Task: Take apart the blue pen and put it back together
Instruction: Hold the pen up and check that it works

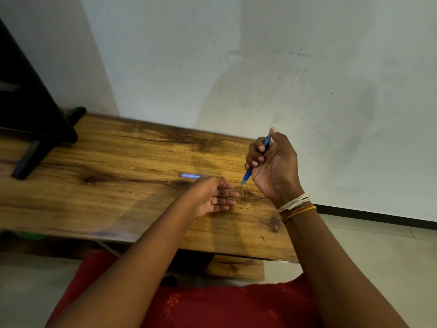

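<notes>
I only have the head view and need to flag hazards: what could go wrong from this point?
1. The pale blue piece lies loose on the wooden table, just beyond the open left hand; a sweep could knock it away.
2. The right hand grips the blue pen tilted, tip downward; if it is open, inner parts could drop.

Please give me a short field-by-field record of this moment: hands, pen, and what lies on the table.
right hand: raised above the table's right end, closed around the blue pen, thumb at its upper end
blue pen: tilted, tip pointing down toward the table, not touching it
left hand: open, empty, low over the table
pale blue piece: lying flat on the table just beyond the left hand; blurred, cannot tell what part it is
table: wooden, against a pale wall
black stand: on the table's far left
</notes>
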